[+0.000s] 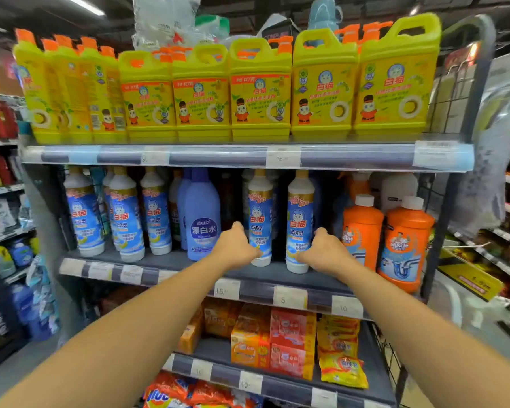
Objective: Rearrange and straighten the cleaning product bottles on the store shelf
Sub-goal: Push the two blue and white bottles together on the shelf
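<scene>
On the middle shelf (306, 279) stand white-and-blue toilet cleaner bottles with gold collars. My left hand (236, 247) grips the lower left side of one such bottle (260, 213). My right hand (321, 251) grips the lower right side of the neighbouring bottle (299, 219). Both bottles stand upright near the shelf front, a small gap between them. A blue bleach bottle (202, 219) is just left of my left hand. Two orange drain cleaner bottles (362, 231) (407, 242) stand right of my right hand. Three more white-and-blue bottles (127, 219) fill the shelf's left part.
Yellow dish soap jugs (259, 89) line the top shelf. Orange and red soap packs (277, 340) and yellow sachets (339, 348) lie on the shelf below. Price tags run along each shelf edge. Other stocked shelves flank the unit on both sides.
</scene>
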